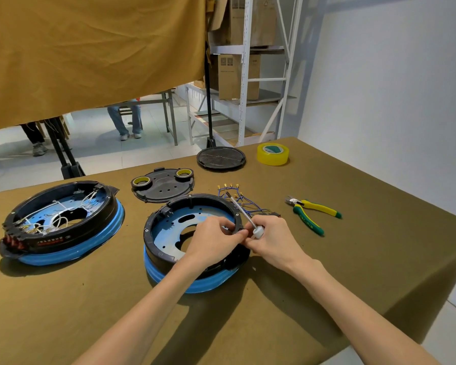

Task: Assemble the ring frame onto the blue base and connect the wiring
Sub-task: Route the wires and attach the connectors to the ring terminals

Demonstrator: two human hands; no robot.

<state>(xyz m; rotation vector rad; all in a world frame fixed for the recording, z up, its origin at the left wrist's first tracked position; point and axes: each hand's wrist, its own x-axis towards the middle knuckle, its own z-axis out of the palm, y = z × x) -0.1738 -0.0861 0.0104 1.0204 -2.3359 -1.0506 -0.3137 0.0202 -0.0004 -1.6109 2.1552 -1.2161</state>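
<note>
Left hand (216, 239) over ring frame (192, 227), fingertips pinching at its right rim; right hand (271, 239) gripping white-handled screwdriver (244, 216). Frame seated on blue base (195, 281), mid-bench (327, 272), wiring (237, 198) behind.

An olive cloth-covered table (353, 259) carries two blue-based black ring assemblies (61, 222) (195, 243), green-yellow pliers (312, 210) at three o'clock, and a yellow tape roll (273, 154), perhaps packing tape, at one.

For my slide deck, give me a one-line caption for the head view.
Both hands meet at the ring frame on its blue base, the right hand gripping a screwdriver.
</note>
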